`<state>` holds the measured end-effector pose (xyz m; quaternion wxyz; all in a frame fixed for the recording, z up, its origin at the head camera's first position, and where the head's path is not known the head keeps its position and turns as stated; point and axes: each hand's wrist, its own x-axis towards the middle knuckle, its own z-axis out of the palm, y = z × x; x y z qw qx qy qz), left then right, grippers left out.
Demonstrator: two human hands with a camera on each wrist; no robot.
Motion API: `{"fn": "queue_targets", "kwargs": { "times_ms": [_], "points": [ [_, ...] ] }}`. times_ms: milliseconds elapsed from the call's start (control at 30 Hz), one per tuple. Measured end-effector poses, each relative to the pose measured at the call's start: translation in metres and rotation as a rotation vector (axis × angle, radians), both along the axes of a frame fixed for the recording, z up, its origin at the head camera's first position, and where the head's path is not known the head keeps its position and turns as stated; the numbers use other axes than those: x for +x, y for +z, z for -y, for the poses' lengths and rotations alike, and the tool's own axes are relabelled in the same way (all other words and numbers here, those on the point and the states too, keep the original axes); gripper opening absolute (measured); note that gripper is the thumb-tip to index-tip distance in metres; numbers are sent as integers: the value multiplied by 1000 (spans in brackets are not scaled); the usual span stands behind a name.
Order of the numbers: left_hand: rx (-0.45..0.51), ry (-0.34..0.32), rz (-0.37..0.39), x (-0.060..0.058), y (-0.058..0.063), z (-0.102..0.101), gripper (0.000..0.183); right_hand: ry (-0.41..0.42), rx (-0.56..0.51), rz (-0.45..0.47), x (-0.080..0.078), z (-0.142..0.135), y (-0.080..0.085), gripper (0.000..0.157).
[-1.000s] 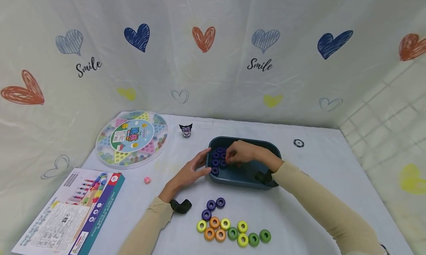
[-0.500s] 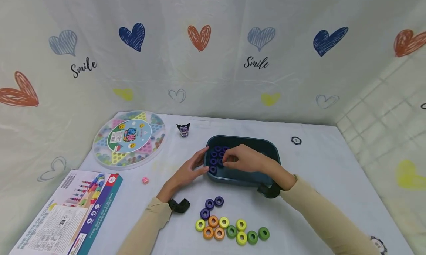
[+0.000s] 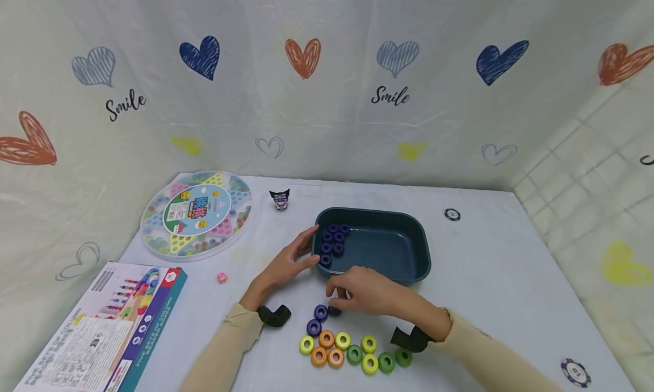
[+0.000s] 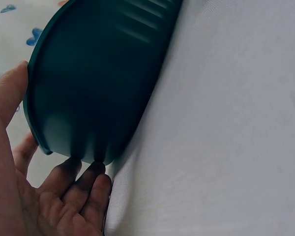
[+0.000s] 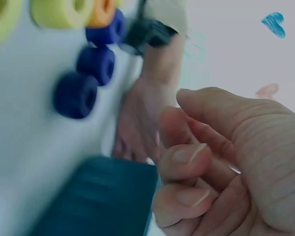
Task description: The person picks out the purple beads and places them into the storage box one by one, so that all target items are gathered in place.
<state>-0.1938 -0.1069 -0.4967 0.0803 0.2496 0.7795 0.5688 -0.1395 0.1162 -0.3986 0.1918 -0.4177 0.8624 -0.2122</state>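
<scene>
A dark teal plastic basin (image 3: pixel 380 246) stands on the table with several purple ring beads (image 3: pixel 327 248) at its left end. My left hand (image 3: pixel 286 270) rests against that end, thumb and fingers spread; in the left wrist view, fingertips (image 4: pixel 96 169) touch the outer wall. In front of the basin, my right hand (image 3: pixel 365 291) hovers over a purple bead (image 3: pixel 334 311), partly covering it in the head view. Its fingers are loosely bent with nothing between them in the right wrist view. Two more purple beads (image 3: pixel 321 312) lie just left of that one.
Orange beads (image 3: pixel 327 340), yellow beads (image 3: pixel 369 343) and green beads (image 3: pixel 386 362) lie at the front. At left are a round Chinese checkers set (image 3: pixel 196 216) and a bead toy box (image 3: pixel 102 326). A small figurine (image 3: pixel 280 199) stands behind; chips (image 3: pixel 452 214) lie right.
My right hand has left the inside of the basin and come forward to the purple beads on the table. My left hand stays at the basin's left end.
</scene>
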Motion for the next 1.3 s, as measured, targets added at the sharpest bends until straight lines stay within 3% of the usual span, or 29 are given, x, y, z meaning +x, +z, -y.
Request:
{"fn": "queue_targets", "kwargs": {
  "times_ms": [167, 267, 533, 700, 767, 1000, 1133, 1300],
  "points": [
    [4, -18, 22, 10, 20, -1, 67, -2, 87, 0, 8, 2, -19, 19],
    [1, -28, 17, 12, 22, -1, 67, -9, 100, 3, 11, 1, -28, 22],
    [40, -22, -31, -2, -9, 1, 66, -20, 36, 50, 11, -10, -37, 21],
    [35, -16, -11, -3, -11, 0, 66, -44, -6, 134, 10, -23, -41, 22],
    [27, -14, -3, -2, -8, 0, 66, -53, -23, 157, 10, -29, -42, 23],
    [23, -47, 0, 8, 20, -1, 67, -83, -60, 190, 9, -48, -48, 26],
    [7, -53, -5, 10, 25, -1, 67, -97, -64, 209, 8, -54, -48, 28],
    [21, -53, 2, 9, 24, -1, 67, -109, -46, 203, 9, -59, -43, 27]
  ]
}}
